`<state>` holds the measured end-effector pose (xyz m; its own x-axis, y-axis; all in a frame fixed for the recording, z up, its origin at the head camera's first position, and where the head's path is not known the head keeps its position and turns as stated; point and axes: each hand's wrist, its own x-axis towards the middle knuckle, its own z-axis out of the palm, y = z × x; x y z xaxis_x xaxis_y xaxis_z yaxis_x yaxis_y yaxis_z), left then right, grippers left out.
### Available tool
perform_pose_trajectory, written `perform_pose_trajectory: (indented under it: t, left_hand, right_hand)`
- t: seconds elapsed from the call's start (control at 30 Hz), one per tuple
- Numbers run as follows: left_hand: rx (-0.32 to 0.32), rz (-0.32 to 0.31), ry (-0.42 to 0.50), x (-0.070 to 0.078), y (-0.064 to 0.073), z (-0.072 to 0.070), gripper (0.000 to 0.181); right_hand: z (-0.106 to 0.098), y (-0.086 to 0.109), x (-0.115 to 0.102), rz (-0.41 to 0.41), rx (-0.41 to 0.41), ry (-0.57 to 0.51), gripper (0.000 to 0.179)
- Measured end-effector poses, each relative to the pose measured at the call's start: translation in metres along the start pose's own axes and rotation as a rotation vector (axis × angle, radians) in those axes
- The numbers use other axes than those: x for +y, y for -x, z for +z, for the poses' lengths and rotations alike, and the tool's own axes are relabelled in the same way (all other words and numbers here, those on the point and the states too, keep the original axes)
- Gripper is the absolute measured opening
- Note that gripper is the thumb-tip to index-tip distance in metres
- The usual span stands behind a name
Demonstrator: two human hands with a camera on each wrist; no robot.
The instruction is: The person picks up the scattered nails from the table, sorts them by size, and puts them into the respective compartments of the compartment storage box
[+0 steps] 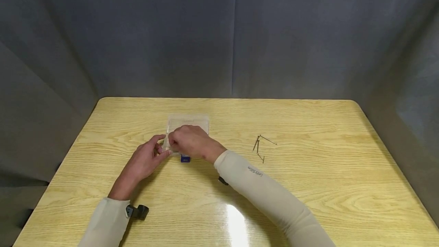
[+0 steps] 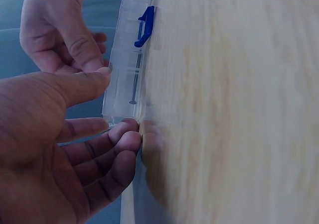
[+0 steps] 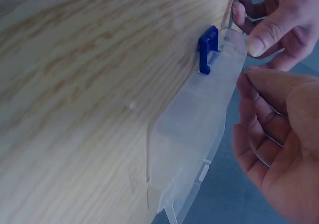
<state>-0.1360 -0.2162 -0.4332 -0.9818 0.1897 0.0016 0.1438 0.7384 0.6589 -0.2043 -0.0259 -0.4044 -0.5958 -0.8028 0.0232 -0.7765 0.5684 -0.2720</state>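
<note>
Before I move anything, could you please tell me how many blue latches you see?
1. The blue latch is on the clear box, at its near side in the head view. Another could be hidden, since the right hand covers part of the box.

Clear plastic box (image 1: 203,123): right hand (image 1: 192,140) hangs over its near part, barring descent there; left hand (image 1: 147,158) at the left end blocks that side. Blue latch (image 1: 185,158) juts from the near wall, a snag along the front. Lane of bare wooden tabletop (image 1: 234,123) between box and loose nails (image 1: 258,146), reachable from the far side; right sleeve (image 1: 264,190) cuts across nearer the person. Dark curtain (image 1: 164,41) stands behind the far edge.
</note>
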Motion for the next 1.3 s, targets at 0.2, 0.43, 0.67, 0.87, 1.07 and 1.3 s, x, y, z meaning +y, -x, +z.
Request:
perform_pose_trajectory:
  t: [0.2, 0.43, 0.67, 0.87, 1.07, 1.3]
  left_hand:
    - [0.004, -0.006, -0.003, -0.002, -0.003, 0.002, 0.054]
    - [0.014, -0.012, -0.007, -0.003, -0.005, 0.004, 0.054]
    - [0.001, -0.034, 0.014, -0.001, -0.004, 0.005, 0.056]
    - [0.004, -0.044, 0.012, -0.003, -0.001, 0.002, 0.057]
    - [0.003, -0.036, 0.007, -0.002, 0.0, 0.0, 0.058]
    - [0.002, -0.03, 0.01, -0.001, -0.001, 0.001, 0.058]
  right_hand:
    - [-0.008, 0.009, 0.007, 0.02, 0.027, -0.009, 0.017]
    - [-0.016, 0.028, 0.019, 0.041, 0.072, -0.04, 0.019]
    - [-0.024, 0.055, 0.036, 0.125, 0.11, -0.089, 0.014]
    - [-0.033, 0.079, 0.052, 0.164, 0.118, -0.123, 0.011]
    - [-0.041, 0.108, 0.075, 0.211, 0.148, -0.139, 0.011]
    - [-0.04, 0.14, 0.097, 0.283, 0.13, -0.148, 0.012]
